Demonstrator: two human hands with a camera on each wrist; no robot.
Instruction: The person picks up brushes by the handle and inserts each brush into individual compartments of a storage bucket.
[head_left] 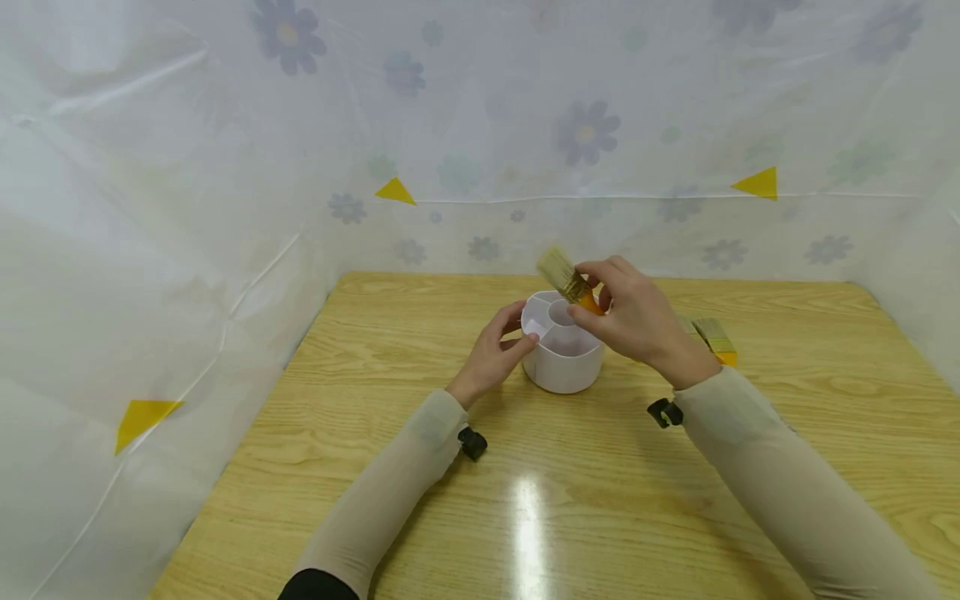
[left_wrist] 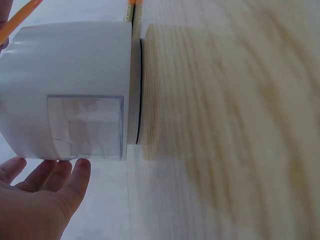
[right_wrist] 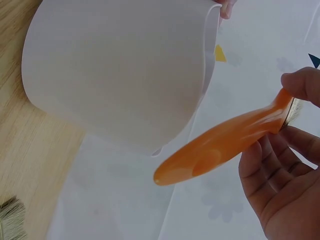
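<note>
my right hand [head_left: 637,321] pinches orange-handled flat paintbrush [head_left: 570,283] above white round divided plastic holder [head_left: 562,354] | not yet in | left hand [head_left: 498,346] steadies its rim, fingers relaxed | more brushes [head_left: 712,337] wait on desk beyond right hand

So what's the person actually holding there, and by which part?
The right hand pinches a paintbrush near the top of its orange handle, by the metal band. The left hand touches the rim of the white pot.

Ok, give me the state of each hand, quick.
Left hand: open, fingers resting on the rim of the white holder.
Right hand: pinching a brush above the holder.
</note>
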